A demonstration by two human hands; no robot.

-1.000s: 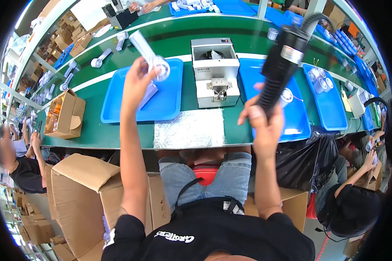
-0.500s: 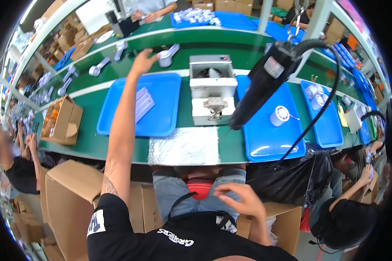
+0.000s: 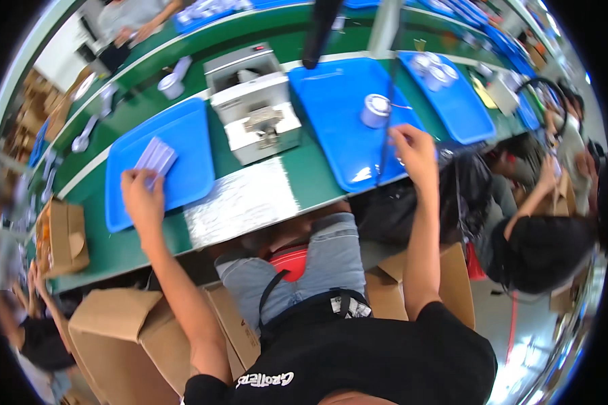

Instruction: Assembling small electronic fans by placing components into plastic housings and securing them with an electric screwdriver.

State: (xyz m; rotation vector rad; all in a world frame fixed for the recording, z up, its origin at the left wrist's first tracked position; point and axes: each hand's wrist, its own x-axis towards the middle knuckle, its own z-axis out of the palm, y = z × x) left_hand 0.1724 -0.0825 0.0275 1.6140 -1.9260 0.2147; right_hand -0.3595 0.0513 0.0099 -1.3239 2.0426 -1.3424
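My left hand (image 3: 142, 196) reaches over the near edge of the left blue tray (image 3: 194, 138). Its fingers are bent around the near end of a lavender plastic strip-shaped part (image 3: 158, 157), one of several lying side by side; the fingertips are partly hidden. My right hand (image 3: 415, 154) hovers above the near right side of another blue tray (image 3: 344, 158), thumb and fingers apart, with nothing in it. Just beyond it stands a short white cylindrical part (image 3: 375, 111) with a round slotted top and a thin wire. A black cable hangs beside the fingers.
A grey metal fixture (image 3: 258, 108) stands between the trays, with a silvery sheet (image 3: 242, 201) before it. A black power screwdriver (image 3: 321, 34) hangs overhead. A lavender cup-shaped part with handle (image 3: 171, 86) sits beyond the left tray. An open carton (image 3: 67, 236) stands at left; co-workers sit on both sides.
My left hand has come back from beside the cup-shaped part to the lavender strips. My right hand has risen from my lap to the right tray. The view has turned to the right.
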